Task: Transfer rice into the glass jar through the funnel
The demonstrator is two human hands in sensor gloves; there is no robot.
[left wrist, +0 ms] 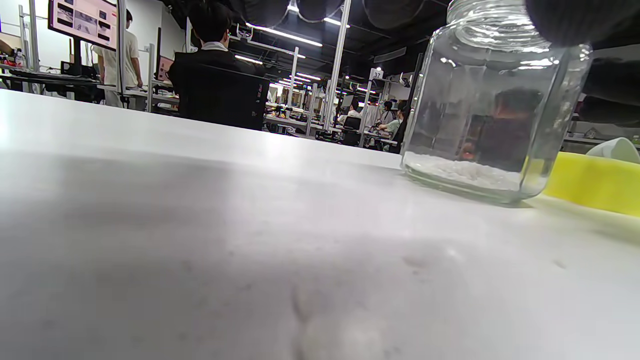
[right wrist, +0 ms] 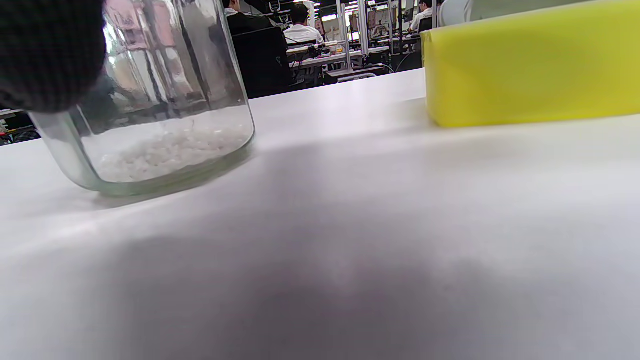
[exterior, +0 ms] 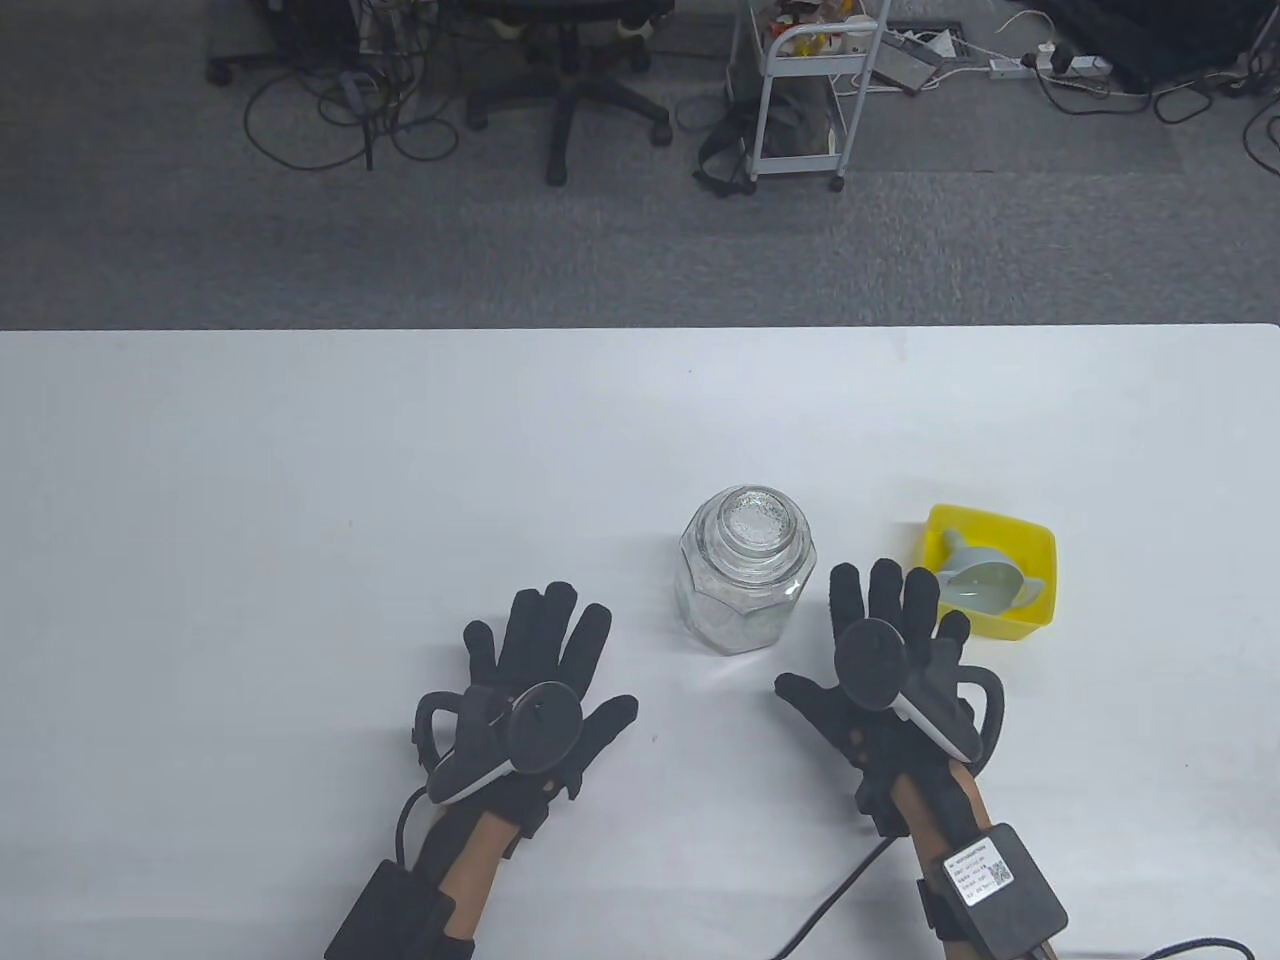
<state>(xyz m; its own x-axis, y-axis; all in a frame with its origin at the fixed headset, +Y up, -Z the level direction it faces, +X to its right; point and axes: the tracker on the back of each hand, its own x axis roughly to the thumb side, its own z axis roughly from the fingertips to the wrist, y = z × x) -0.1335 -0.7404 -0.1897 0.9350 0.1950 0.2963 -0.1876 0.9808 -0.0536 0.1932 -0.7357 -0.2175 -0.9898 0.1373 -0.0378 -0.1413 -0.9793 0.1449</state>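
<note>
A clear glass jar [exterior: 745, 568] stands upright on the white table [exterior: 300, 480], with a thin layer of white rice [left wrist: 465, 172] at its bottom. It also shows in the right wrist view [right wrist: 150, 115]. A pale grey-green funnel [exterior: 975, 585] lies on its side in a yellow tray [exterior: 1035, 545] right of the jar. My left hand [exterior: 545, 665] lies flat and open on the table, left of the jar. My right hand [exterior: 890, 640] lies flat and open between the jar and the tray. Neither hand holds anything.
The yellow tray also shows in the left wrist view [left wrist: 590, 187] and the right wrist view [right wrist: 525, 70]. Beyond the table's far edge are an office chair [exterior: 565, 60] and a white cart [exterior: 800, 90] on grey carpet.
</note>
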